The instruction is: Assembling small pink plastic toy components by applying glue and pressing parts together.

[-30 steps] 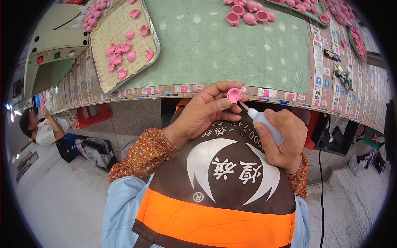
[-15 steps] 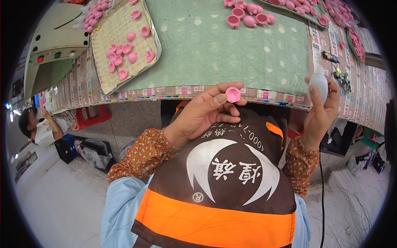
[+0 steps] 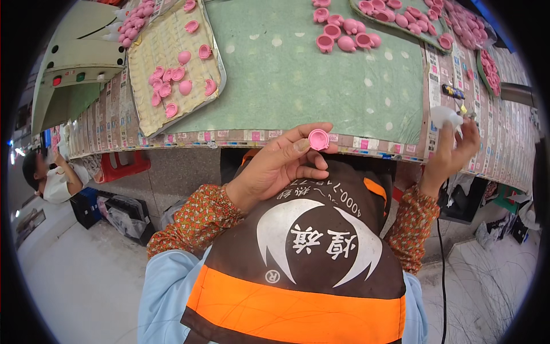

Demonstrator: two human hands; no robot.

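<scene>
My left hand (image 3: 281,163) pinches a small round pink plastic half-shell (image 3: 319,139) between thumb and fingers. Its hollow side is turned up, in front of the table's near edge. At the right, my right hand (image 3: 455,152) has its fingers around a whitish translucent squeeze bottle (image 3: 444,117), which lies tilted over the table's edge strip. The bottle's narrow end is partly hidden by the fingers.
A cloth-lined metal tray (image 3: 137,114) with several pink pieces stands at the left. Loose pink shells (image 3: 346,43) lie at the back of the green mat (image 3: 275,86). A green tray (image 3: 395,22) of pink parts stands behind. A dark blue tube (image 3: 452,91) lies at the right.
My right hand has moved slightly lower and to the right, and the bottle has tipped from upright to slanting. My left hand still holds the pink half-shell, nearly in place.
</scene>
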